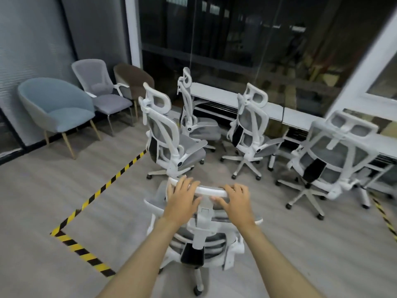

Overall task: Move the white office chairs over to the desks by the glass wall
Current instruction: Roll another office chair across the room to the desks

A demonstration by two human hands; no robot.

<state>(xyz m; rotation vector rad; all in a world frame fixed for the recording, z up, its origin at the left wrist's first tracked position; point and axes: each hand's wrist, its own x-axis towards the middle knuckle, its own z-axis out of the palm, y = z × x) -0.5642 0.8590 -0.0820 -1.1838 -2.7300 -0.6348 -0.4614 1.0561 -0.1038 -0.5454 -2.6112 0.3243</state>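
Note:
A white office chair (203, 237) with grey mesh stands right in front of me, its back toward me. My left hand (182, 197) and my right hand (235, 200) both rest on the top rim of its headrest, fingers curled over it. Several more white office chairs stand ahead: one (169, 136) just beyond my hands, one (193, 117) behind it, one (249, 130) at centre right and one (330, 160) at the right. A long white desk (225, 96) runs along the dark glass wall (236, 39) behind them.
A blue armchair (58, 110), a grey mesh chair (101, 91) and a brown chair (135, 80) line the left wall. Yellow-black floor tape (90, 198) marks a corner on the left; another strip (384, 216) lies at the right. A white column (365, 67) stands at the right.

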